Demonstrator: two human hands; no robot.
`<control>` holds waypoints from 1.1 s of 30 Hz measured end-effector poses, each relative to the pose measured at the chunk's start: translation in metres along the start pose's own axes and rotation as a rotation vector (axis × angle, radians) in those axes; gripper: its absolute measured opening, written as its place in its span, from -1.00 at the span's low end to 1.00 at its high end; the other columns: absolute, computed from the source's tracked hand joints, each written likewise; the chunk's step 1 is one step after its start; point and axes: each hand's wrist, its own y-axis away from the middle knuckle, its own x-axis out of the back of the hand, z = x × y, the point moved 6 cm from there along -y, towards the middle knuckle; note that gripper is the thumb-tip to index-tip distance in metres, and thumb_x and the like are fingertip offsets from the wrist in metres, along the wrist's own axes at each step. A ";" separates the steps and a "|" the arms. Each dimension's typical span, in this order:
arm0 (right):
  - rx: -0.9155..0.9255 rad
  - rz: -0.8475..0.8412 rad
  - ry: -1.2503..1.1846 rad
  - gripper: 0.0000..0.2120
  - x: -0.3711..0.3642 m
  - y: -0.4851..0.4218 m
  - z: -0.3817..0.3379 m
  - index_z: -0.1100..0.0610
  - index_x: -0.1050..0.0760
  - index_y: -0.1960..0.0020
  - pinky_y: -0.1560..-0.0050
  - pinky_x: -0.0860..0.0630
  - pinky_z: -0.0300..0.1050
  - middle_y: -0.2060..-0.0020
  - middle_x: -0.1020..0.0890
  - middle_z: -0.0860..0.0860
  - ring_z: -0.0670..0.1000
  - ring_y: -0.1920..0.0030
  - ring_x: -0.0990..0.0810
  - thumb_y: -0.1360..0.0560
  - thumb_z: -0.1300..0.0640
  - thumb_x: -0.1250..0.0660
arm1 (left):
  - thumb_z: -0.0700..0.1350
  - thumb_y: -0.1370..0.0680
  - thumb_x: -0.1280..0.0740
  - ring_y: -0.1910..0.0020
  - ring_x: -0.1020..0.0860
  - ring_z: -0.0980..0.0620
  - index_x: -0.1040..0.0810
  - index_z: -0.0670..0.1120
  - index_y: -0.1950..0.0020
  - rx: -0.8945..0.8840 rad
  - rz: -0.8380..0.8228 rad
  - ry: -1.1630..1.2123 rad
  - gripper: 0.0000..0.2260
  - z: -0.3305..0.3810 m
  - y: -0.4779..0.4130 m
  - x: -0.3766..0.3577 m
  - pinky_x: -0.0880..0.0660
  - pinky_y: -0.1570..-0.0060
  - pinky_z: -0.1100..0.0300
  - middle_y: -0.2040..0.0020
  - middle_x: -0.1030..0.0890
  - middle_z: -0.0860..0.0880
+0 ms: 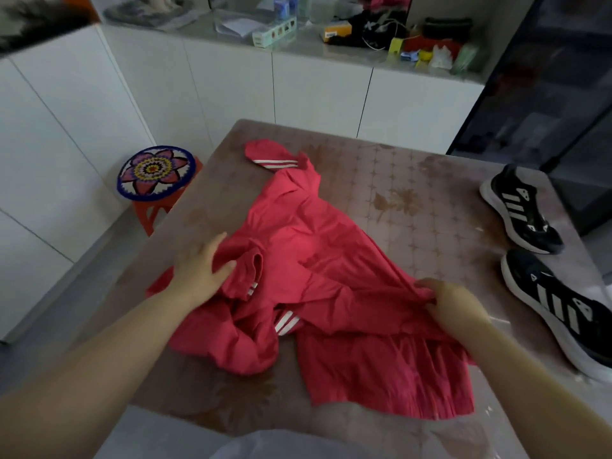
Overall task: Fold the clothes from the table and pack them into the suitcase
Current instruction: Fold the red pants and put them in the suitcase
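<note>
Item: one crumpled red thin-fabric jacket with white stripes (308,260), lying spread across the middle of the brown patterned table (430,180), one striped sleeve reaching toward the far edge. We record our left hand (200,263) resting flat on the jacket's left part, fingers nearly straight and spread, gripping nothing. Our right hand (452,301) has its fingers curled, pinching a gathered fold of the red fabric at the jacket's right edge. Beside the jacket, on the table's right side: two black sneakers with white stripes and white soles (523,213), set apart from the cloth. Left of the table: an orange stool with a round flower-patterned cushion (155,170). Behind: white cabinets (298,87) under a cluttered counter.
</note>
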 end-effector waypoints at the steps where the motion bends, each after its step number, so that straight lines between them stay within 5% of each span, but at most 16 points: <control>1: -0.046 0.008 -0.019 -0.63 0.008 0.002 0.013 -0.02 -0.51 -0.21 0.01 -0.49 -0.03 -0.04 -0.64 0.14 0.19 -0.06 -0.58 -0.44 0.23 -0.28 | 0.42 -0.31 -0.12 -0.45 -0.22 -0.16 -0.07 0.08 -0.53 -0.056 -0.068 -0.016 -0.14 0.009 -0.005 -0.009 -0.13 -0.41 -0.11 -0.48 -0.25 -0.12; 3: -0.140 -0.021 -0.016 -0.75 0.023 0.011 0.044 -0.03 -0.50 -0.01 0.11 -0.49 -0.06 0.06 -0.66 0.09 0.15 0.05 -0.60 -0.41 0.26 -0.31 | 0.52 -0.17 -0.18 -0.50 -0.06 -0.14 0.12 0.19 -0.52 -0.124 -0.211 -0.164 0.02 0.023 -0.011 -0.029 0.04 -0.44 -0.12 -0.54 -0.07 -0.09; 6: -0.266 -0.134 0.082 -0.76 0.031 0.035 0.099 -0.10 -0.43 0.11 0.07 -0.48 -0.08 0.05 -0.65 0.06 0.09 0.09 -0.59 -0.39 0.21 -0.39 | 0.41 -0.23 -0.40 -0.51 0.15 -0.22 0.44 0.18 -0.42 -0.175 -0.283 -0.375 0.15 0.031 -0.015 -0.050 0.21 -0.43 -0.14 -0.54 0.21 -0.12; 9: -0.328 -0.043 0.062 -0.76 0.037 0.061 0.122 0.13 -0.58 -0.06 -0.02 -0.47 -0.03 0.01 -0.67 0.15 0.18 0.00 -0.62 -0.40 0.26 -0.42 | 0.36 -0.29 -0.39 -0.51 0.09 -0.23 0.44 0.09 -0.46 -0.081 -0.250 -0.438 0.15 0.029 -0.028 -0.050 0.18 -0.42 -0.17 -0.54 0.07 -0.22; 12: -0.347 0.107 -0.104 -0.61 0.035 0.069 0.100 0.26 -0.52 -0.19 -0.05 -0.45 0.04 -0.08 -0.62 0.21 0.25 -0.07 -0.59 -0.36 0.36 -0.38 | 0.28 -0.38 -0.37 -0.49 -0.11 -0.16 0.32 -0.02 -0.52 -0.031 -0.280 -0.515 0.04 0.023 -0.039 -0.051 0.16 -0.42 -0.19 -0.49 -0.17 -0.19; 15: -0.120 0.128 -0.184 -0.49 0.021 0.053 0.039 0.24 -0.48 -0.24 -0.13 -0.42 0.07 -0.11 -0.57 0.21 0.26 -0.12 -0.53 -0.29 0.26 -0.40 | 0.22 -0.44 -0.34 -0.43 -0.28 -0.05 -0.06 -0.01 -0.53 -0.056 -0.275 -0.472 -0.22 0.022 -0.047 -0.049 0.20 -0.43 -0.16 -0.42 -0.37 -0.06; 18: 0.160 0.170 -0.232 -0.52 0.017 0.041 -0.048 0.21 -0.53 -0.19 -0.14 -0.42 0.06 -0.11 -0.59 0.17 0.23 -0.12 -0.56 -0.29 0.10 -0.37 | 0.23 -0.39 -0.40 -0.28 -0.44 -0.09 -0.51 0.03 -0.16 -0.105 -0.289 -0.290 -0.56 0.018 -0.053 -0.043 -0.15 -0.41 -0.06 -0.19 -0.54 -0.05; 22: 0.504 0.106 -0.253 -0.49 0.002 0.050 -0.167 0.07 -0.55 -0.17 -0.18 -0.39 0.20 -0.15 -0.58 0.14 0.20 -0.12 -0.58 -0.30 -0.13 -0.22 | 0.30 -0.37 -0.39 -0.34 -0.35 -0.09 -0.43 0.10 -0.31 -0.008 -0.326 -0.280 -0.43 -0.009 -0.048 -0.030 -0.13 -0.37 -0.02 -0.29 -0.46 0.00; 24: 0.647 0.001 -0.214 -0.44 -0.012 0.063 -0.214 0.01 -0.46 -0.31 -0.33 -0.22 0.30 -0.30 -0.48 0.15 0.19 -0.29 -0.46 -0.35 -0.15 -0.30 | 0.23 -0.43 -0.37 -0.24 -0.45 -0.04 -0.50 0.09 -0.18 0.039 -0.295 -0.208 -0.60 -0.023 -0.042 -0.021 -0.18 -0.31 -0.01 -0.14 -0.55 0.02; 26: 0.717 -0.178 -0.138 -0.20 -0.035 0.078 -0.245 -0.01 -0.13 -0.52 -0.47 0.07 0.19 -0.50 -0.16 0.14 0.15 -0.48 -0.15 -0.39 -0.18 -0.38 | 0.09 -0.49 -0.37 -0.09 -0.54 -0.05 -0.56 0.02 0.04 0.011 -0.289 -0.112 -0.83 -0.024 -0.035 -0.016 -0.33 -0.13 0.10 0.07 -0.58 -0.01; 29: 0.521 -0.251 -0.369 0.11 -0.055 0.090 -0.264 0.10 0.33 -0.52 -0.49 0.05 -0.08 -0.54 0.12 0.10 0.06 -0.53 0.06 -0.38 -0.22 -0.41 | -0.16 -0.50 -0.39 0.13 -0.56 0.11 -0.56 -0.05 0.17 -0.067 -0.408 0.151 -0.94 0.003 -0.015 -0.015 -0.38 0.19 0.39 0.21 -0.59 -0.02; 33: 0.107 -0.231 -0.811 0.13 -0.061 0.087 -0.257 0.20 0.39 -0.49 -0.34 -0.11 -0.38 -0.53 -0.05 0.07 -0.04 -0.50 -0.12 -0.40 -0.13 -0.43 | -0.25 -0.52 -0.36 0.12 -0.52 0.39 -0.61 -0.07 -0.05 -0.229 -0.447 0.376 -0.85 0.059 0.005 -0.012 -0.34 0.08 0.60 0.05 -0.59 0.14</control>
